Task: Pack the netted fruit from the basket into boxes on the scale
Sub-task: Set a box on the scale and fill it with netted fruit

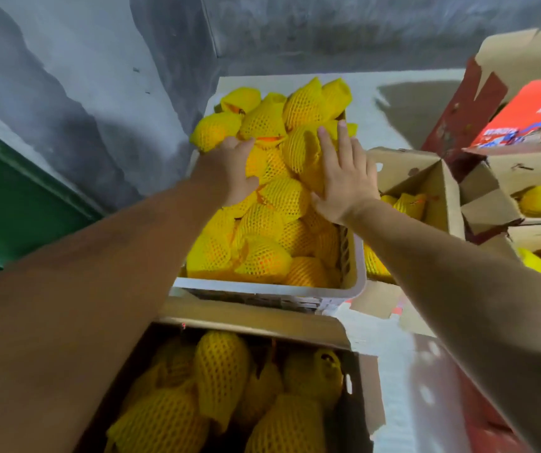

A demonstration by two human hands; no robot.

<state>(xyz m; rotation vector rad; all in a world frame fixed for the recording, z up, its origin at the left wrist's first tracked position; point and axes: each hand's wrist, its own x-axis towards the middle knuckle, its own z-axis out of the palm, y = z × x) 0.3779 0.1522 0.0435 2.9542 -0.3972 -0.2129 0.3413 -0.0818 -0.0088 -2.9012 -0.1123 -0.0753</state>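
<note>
- We reach into the heaped basket (355,276): left hand (230,173) flat on the netted fruit (287,194), fingers together; right hand (344,178) spread, holding nothing.
- The foam netting looks soft and grippy; we judge cupping each fruit's belly safest, since bruising is likely.
- The near box (253,318) is part-filled.

basket (357,273) heaped full, near box (249,317) perhaps half-filled, cartons (442,191) crowding right

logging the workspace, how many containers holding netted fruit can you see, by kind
White plastic basket: 1
Open cardboard boxes with fruit showing: 4, namely near, middle, right upper, right lower
Total: 5
</note>
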